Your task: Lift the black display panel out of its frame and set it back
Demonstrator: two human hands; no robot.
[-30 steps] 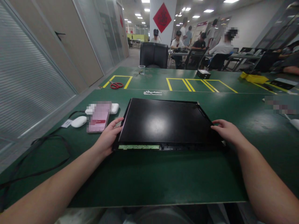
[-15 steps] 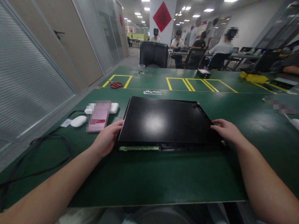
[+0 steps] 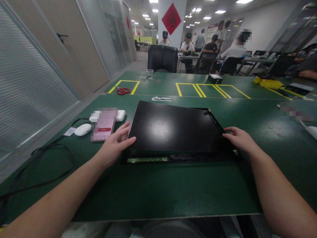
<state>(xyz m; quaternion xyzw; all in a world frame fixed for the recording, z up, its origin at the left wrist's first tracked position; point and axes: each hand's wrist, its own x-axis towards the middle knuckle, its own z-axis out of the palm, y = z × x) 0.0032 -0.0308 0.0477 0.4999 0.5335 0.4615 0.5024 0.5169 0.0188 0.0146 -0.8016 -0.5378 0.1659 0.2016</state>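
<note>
A large black display panel (image 3: 173, 127) lies on the green table (image 3: 160, 188) in front of me, over a black frame (image 3: 215, 119). Its near edge is raised a little, and a green circuit strip (image 3: 147, 160) shows beneath it. My left hand (image 3: 115, 143) grips the panel's near-left corner, with the fingers reaching over the edge. At the panel's right edge my right hand (image 3: 239, 138) holds on with curled fingers.
Left of the panel lie a phone (image 3: 103, 127), a white mouse (image 3: 83, 129), a white earbud case (image 3: 121, 115) and a black cable (image 3: 37, 155). Farther back are red scissors (image 3: 123, 90), a plastic cup (image 3: 149, 73), a black box (image 3: 215, 78) and a yellow cloth (image 3: 268, 82). People sit at tables behind.
The panel's near edge has lifted and slid away from me, uncovering more of the frame and the circuit strip. My left fingers have moved over the panel's corner. My right hand has barely moved.
</note>
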